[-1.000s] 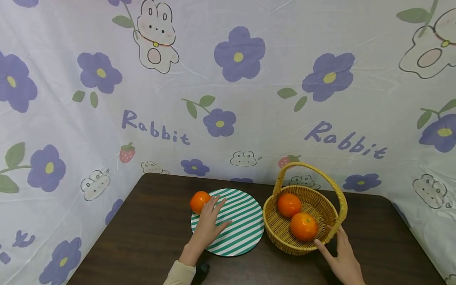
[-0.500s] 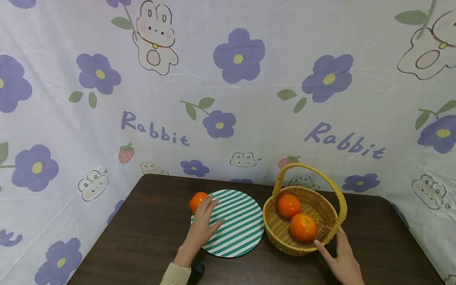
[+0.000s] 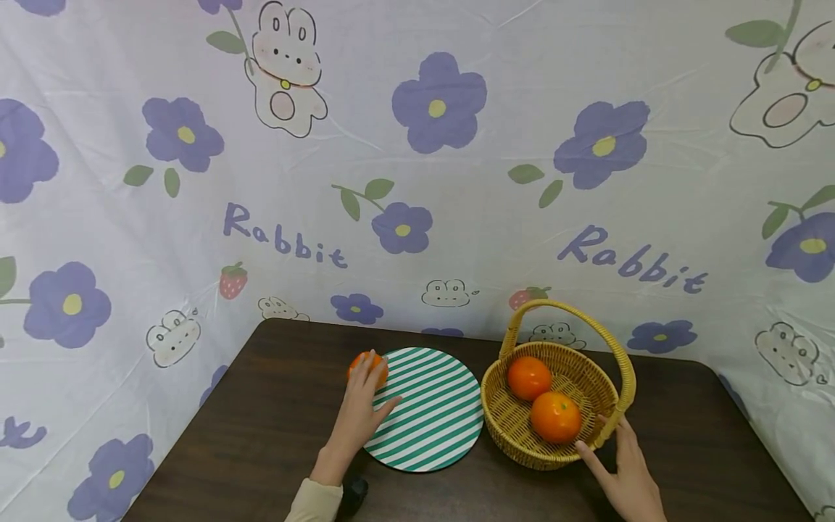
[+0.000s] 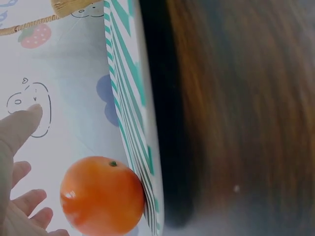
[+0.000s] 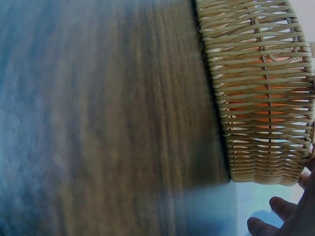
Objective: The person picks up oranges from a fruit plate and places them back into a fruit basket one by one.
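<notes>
My left hand (image 3: 355, 413) hovers with spread fingers over an orange (image 3: 359, 362) at the left edge of a green-and-white striped round board (image 3: 430, 406). In the left wrist view, a gap shows between the fingers (image 4: 32, 199) and the orange (image 4: 103, 196), which sits on the board. At the right, my right hand (image 3: 629, 471) holds the rim of a yellow wicker basket (image 3: 522, 449) near its handle base, thumb on the near side. Two more oranges (image 3: 554, 418) lie inside. The right wrist view shows the basket's woven side (image 5: 261, 98), with some fingers (image 5: 283, 209) off it.
Everything stands on a dark wooden table (image 3: 261, 406). Behind it hangs a white cloth (image 3: 365, 159) printed with flowers and rabbits. The basket's tall handle (image 3: 574, 310) arches above its rim, and the basket stands close against the board's right edge.
My left hand has shifted left across the board, so its fingers now cover part of the orange in the head view. The right hand, basket and oranges have stayed put.
</notes>
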